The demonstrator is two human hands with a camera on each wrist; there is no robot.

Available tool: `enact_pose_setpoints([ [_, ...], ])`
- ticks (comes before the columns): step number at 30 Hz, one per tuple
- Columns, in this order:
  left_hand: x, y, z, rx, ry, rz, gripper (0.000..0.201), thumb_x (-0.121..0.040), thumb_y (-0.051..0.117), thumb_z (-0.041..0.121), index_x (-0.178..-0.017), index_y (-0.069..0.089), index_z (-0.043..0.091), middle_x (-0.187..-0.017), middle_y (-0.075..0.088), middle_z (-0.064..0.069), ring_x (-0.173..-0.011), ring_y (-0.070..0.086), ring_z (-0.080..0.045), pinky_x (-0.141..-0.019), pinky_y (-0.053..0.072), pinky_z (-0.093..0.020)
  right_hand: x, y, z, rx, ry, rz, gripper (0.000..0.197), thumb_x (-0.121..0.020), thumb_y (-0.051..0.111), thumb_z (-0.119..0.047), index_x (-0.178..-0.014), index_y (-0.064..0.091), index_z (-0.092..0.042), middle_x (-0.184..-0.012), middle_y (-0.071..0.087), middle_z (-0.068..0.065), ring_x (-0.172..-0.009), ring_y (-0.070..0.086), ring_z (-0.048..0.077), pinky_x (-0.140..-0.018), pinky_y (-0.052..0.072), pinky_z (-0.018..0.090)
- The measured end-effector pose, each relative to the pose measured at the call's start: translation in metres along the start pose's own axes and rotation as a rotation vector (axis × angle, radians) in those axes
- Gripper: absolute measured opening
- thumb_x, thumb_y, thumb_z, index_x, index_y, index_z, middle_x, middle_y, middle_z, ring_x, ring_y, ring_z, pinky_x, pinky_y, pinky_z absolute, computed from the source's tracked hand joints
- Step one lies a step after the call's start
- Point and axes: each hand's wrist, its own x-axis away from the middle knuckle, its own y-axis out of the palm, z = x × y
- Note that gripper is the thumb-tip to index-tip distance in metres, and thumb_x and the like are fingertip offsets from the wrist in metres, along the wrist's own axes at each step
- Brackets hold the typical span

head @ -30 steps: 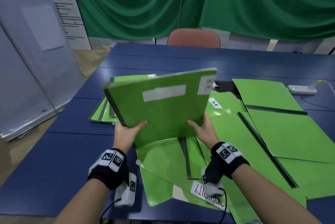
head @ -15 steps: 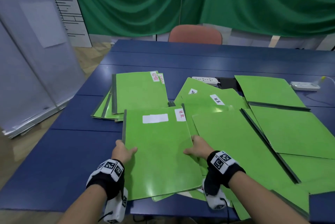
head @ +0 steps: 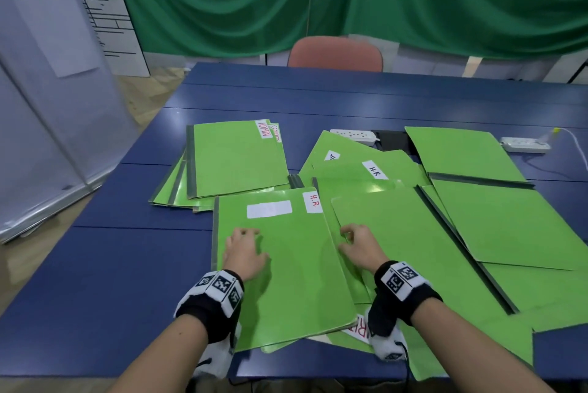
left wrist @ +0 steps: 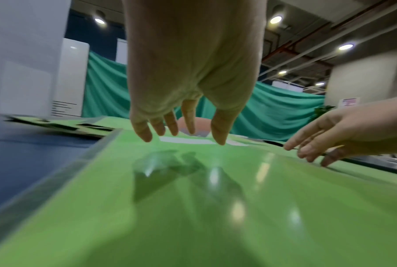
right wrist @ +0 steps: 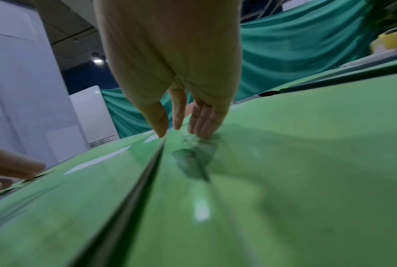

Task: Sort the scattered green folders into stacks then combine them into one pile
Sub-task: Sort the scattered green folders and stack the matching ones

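A green folder labelled H.R. lies flat at the front of the blue table, on top of other green folders. My left hand hovers just above its left half with fingers hanging loose and holds nothing; the left wrist view shows these fingers clear of the cover. My right hand is at the folder's right edge, its fingertips touching the neighbouring green folder. A small stack topped by an ADMIN folder lies at the back left.
More green folders spread overlapping across the right half of the table. Two white power strips lie behind them. A salmon chair stands at the far edge. A grey partition rises on the left.
The H.R. folder, held up in both hands a second ago, has been laid flat on the table. Both hands have let go; the left has moved onto its cover.
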Motion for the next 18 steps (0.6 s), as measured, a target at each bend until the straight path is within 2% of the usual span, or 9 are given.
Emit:
enact_pose_setpoints([
  [4,0.004,0.023,0.048,0.098,0.216,-0.183,0.039,-0.087,0.057,0.017,-0.126,0.05,0.018,-0.14,0.04,-0.002,-0.134,0.034,-0.02,-0.115,0.027,-0.036,-0.002,-0.033,0.033,0.018,0.033,0.057,0.038,-0.086,0.059,-0.007,-0.124,0.054,-0.009,-0.129,0.052,0.011,-0.119,0.051,0.023,-0.108,0.04,0.034],
  [8,0.004,0.05,0.099,0.12,0.319,-0.307,0.036,-0.089,0.055,0.017,-0.125,0.052,0.016,-0.137,0.045,-0.001,-0.131,0.041,-0.018,-0.113,0.032,-0.032,-0.008,-0.07,0.073,0.063,0.108,0.112,0.036,-0.086,0.059,-0.009,-0.121,0.056,-0.009,-0.13,0.052,0.012,-0.12,0.051,0.025,-0.107,0.041,0.039],
  [13,-0.005,0.078,0.152,0.088,0.39,-0.352,0.037,-0.09,0.054,0.015,-0.127,0.051,0.014,-0.137,0.047,-0.003,-0.129,0.043,-0.017,-0.11,0.032,-0.027,-0.022,-0.111,0.115,0.186,0.189,0.175,0.039,-0.087,0.059,-0.012,-0.125,0.054,-0.01,-0.138,0.042,0.014,-0.133,0.036,0.028,-0.113,0.028,0.04],
  [16,-0.014,0.094,0.178,0.037,0.417,-0.372,0.041,-0.09,0.054,0.018,-0.131,0.048,0.016,-0.141,0.044,-0.002,-0.132,0.041,-0.018,-0.112,0.03,-0.03,-0.035,-0.129,0.14,0.187,0.244,0.209,0.043,-0.09,0.054,-0.012,-0.132,0.048,-0.006,-0.137,0.043,0.017,-0.131,0.038,0.029,-0.112,0.032,0.042],
  [18,-0.021,0.106,0.191,-0.017,0.43,-0.388,0.048,-0.088,0.057,0.024,-0.134,0.044,0.021,-0.145,0.039,-0.002,-0.135,0.037,-0.021,-0.114,0.029,-0.036,-0.045,-0.14,0.153,0.208,0.301,0.199,0.045,-0.093,0.05,-0.019,-0.135,0.043,-0.005,-0.138,0.043,0.018,-0.13,0.038,0.031,-0.11,0.033,0.045],
])
